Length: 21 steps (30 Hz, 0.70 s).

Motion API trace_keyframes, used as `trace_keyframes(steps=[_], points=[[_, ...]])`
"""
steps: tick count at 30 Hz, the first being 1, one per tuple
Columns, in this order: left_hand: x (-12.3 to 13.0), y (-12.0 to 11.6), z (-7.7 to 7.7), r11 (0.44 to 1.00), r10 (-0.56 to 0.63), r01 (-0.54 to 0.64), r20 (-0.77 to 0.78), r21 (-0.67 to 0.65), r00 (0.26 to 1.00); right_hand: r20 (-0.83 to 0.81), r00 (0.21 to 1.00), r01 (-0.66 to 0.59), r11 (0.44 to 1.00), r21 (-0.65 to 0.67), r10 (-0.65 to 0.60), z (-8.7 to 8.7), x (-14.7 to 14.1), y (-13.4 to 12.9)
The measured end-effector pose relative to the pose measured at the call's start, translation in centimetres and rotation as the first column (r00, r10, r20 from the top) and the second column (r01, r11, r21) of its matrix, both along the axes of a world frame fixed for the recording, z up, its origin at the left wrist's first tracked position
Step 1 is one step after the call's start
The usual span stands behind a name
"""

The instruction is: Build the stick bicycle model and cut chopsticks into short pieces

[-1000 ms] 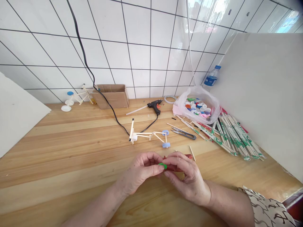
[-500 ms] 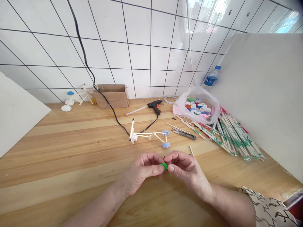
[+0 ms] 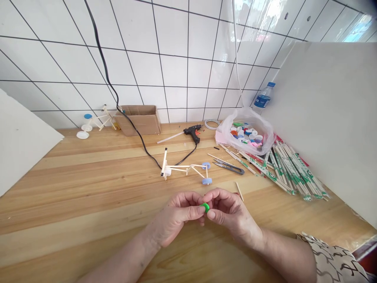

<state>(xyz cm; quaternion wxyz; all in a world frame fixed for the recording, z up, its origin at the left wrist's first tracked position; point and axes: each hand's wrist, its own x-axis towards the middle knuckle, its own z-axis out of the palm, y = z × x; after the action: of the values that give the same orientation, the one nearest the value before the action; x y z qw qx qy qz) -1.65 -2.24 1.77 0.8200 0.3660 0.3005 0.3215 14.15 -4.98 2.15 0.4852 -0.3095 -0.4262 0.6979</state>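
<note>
Pinching green cap (image 3: 207, 207) in L hand (image 3: 173, 218), thumb on near face, fingers tucked behind. R hand (image 3: 235, 220) right up at cap's R edge, index + thumb curled in, narrow gap; can't tell if actually gripping or just steadying. Just changed: cap tipped more edge-on btwn the fingertips, R fingertips in closer than half a sec ago. Meaning: both hands busy w/ cap, neither free for anything else.

Just beyond grip, slightly L: stick frame (image 3: 178, 169), lying on table (image 3: 73, 177), w/ blue wheels (image 3: 207, 181) at its R end. Beyond R hand, close by: short stick (image 3: 239, 192) + bit of something red (image 3: 236, 193), mostly hidden, can't ID. Farther out, R of grip: snips (image 3: 235, 169), then wrapped sticks (image 3: 291, 165) in a heap. Beyond those: plastic bag (image 3: 225, 129) full of mixed caps (image 3: 249, 131), water bottle (image 3: 262, 101) behind.

Well past grip, nr wall: glue gun (image 3: 193, 131) on its side, tape roll (image 3: 206, 125) to its R. Far L of grip: cardboard box (image 3: 141, 125), 2nd frame (image 3: 102, 124) just beside.
</note>
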Motion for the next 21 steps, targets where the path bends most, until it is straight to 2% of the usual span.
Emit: trace_keyframes(steps=[8,15,18,21], points=[[0.2,-0.25,0.21,0.998,0.004,-0.001,0.046,-0.062,0.999,0.046,0.999,-0.002,0.992,0.124,-0.004,-0.44,0.0,-0.29],[0.01,-0.04,0.19,1.0,-0.013,0.014,0.053,-0.019,0.999,0.234,0.966,0.038,0.96,0.276,-0.105,-0.98,0.24,-0.56],[-0.14,0.01,-0.08,0.999,-0.009,0.011,0.07,-0.035,0.998,0.22,0.965,0.075,0.953,0.294,-0.144,-0.97,0.19,-0.48],[-0.15,-0.07,-0.24,0.998,0.001,0.003,0.067,-0.06,0.998,0.188,0.974,0.075,0.96,0.269,-0.129,-0.99,0.11,-0.48]])
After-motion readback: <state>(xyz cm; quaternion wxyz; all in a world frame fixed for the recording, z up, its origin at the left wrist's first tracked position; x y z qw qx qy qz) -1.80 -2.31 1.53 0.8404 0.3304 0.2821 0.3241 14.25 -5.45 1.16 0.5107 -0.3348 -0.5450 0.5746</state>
